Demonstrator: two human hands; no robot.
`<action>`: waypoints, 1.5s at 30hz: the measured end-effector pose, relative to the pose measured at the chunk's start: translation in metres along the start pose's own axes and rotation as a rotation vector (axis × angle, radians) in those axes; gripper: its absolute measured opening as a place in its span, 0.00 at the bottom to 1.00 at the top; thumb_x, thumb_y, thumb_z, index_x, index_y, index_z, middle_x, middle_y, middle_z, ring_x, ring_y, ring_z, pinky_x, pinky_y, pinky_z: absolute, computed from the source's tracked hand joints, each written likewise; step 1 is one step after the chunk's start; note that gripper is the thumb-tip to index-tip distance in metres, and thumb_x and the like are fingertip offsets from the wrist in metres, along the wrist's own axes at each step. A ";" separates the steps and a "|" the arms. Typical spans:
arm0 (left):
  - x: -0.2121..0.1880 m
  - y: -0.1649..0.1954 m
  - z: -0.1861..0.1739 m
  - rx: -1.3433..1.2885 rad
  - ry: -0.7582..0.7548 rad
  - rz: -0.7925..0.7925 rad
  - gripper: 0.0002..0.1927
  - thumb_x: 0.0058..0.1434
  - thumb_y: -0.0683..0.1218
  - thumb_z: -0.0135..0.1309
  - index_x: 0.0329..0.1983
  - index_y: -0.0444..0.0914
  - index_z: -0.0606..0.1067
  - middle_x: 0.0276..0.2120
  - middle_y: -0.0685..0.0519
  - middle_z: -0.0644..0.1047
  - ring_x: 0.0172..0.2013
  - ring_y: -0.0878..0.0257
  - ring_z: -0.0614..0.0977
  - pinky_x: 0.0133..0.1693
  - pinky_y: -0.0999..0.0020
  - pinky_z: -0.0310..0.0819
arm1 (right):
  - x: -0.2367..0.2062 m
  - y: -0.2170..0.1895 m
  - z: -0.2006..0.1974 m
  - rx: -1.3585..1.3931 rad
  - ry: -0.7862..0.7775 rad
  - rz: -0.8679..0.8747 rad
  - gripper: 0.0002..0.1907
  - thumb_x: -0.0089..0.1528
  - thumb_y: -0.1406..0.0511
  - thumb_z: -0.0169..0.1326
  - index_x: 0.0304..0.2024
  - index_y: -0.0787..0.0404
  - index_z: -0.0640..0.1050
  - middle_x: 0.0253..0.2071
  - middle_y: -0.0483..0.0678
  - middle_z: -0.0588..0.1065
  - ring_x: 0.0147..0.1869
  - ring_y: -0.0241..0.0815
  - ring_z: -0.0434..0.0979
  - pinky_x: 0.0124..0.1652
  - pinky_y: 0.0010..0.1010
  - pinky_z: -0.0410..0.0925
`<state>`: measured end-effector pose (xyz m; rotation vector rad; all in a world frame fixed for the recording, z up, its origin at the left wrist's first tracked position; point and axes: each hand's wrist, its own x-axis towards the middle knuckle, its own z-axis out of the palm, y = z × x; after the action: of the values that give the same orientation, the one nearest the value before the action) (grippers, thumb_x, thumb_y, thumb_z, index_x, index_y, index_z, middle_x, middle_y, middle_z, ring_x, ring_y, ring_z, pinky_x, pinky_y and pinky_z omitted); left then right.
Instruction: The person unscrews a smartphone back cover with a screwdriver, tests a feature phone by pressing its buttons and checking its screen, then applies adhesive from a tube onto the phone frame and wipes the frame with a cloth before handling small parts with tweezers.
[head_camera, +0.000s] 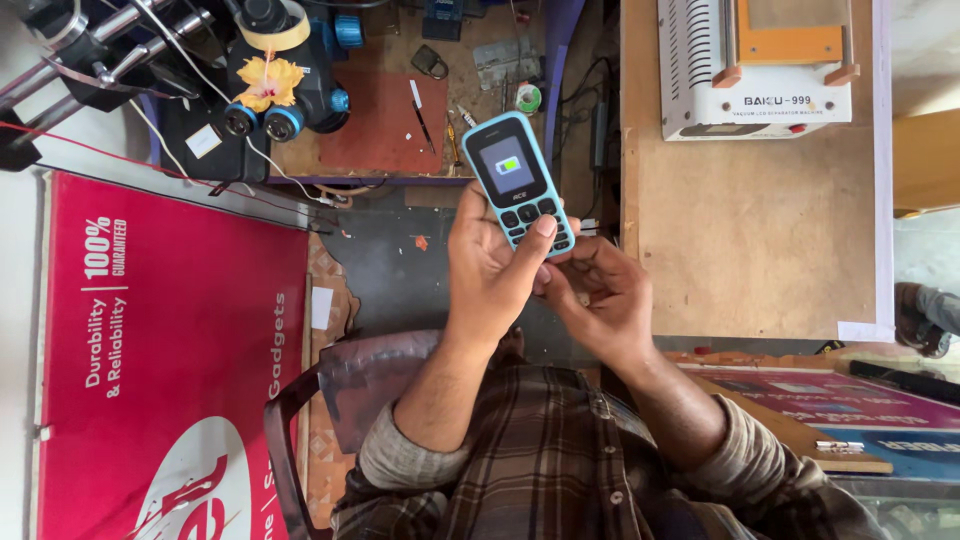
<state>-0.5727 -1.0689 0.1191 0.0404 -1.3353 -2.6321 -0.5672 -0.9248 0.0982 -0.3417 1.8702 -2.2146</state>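
A small light-blue keypad phone (517, 177) with a black face and a lit screen is held upright in front of me. My left hand (487, 268) wraps around its lower half, thumb resting on the keypad. My right hand (596, 296) is curled just below and to the right of the phone, fingertips touching its bottom end beside the left thumb. What the right fingers hold, if anything, is hidden. Both forearms wear a plaid shirt with grey cuffs.
A black microscope (282, 78) stands on the cluttered workbench (385, 125) at the back left. A white and orange machine (757, 68) sits on a wooden table (755, 240) at right. A red banner (165, 350) fills the left. A chair back (300, 420) is below.
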 end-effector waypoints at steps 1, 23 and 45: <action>-0.001 0.000 0.000 -0.026 -0.008 -0.030 0.20 0.68 0.36 0.57 0.59 0.31 0.63 0.45 0.47 0.78 0.45 0.61 0.85 0.50 0.64 0.82 | -0.001 0.001 0.001 0.003 -0.010 -0.007 0.07 0.66 0.78 0.53 0.47 0.70 0.72 0.45 0.49 0.79 0.50 0.32 0.80 0.51 0.28 0.77; -0.016 0.008 0.010 0.104 0.014 0.079 0.20 0.64 0.32 0.47 0.58 0.33 0.60 0.43 0.49 0.75 0.39 0.65 0.80 0.45 0.67 0.79 | -0.020 0.021 0.010 0.098 -0.053 0.009 0.11 0.67 0.78 0.53 0.52 0.73 0.73 0.49 0.49 0.77 0.54 0.32 0.77 0.52 0.23 0.72; -0.028 0.006 0.022 0.513 0.150 0.277 0.20 0.64 0.35 0.52 0.57 0.32 0.61 0.41 0.50 0.76 0.41 0.68 0.79 0.46 0.71 0.77 | -0.024 0.029 0.005 0.066 -0.056 0.025 0.17 0.66 0.75 0.55 0.57 0.72 0.73 0.49 0.45 0.76 0.52 0.28 0.75 0.51 0.22 0.71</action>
<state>-0.5466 -1.0499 0.1358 0.1126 -1.7757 -1.9688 -0.5421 -0.9265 0.0694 -0.3627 1.7591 -2.2203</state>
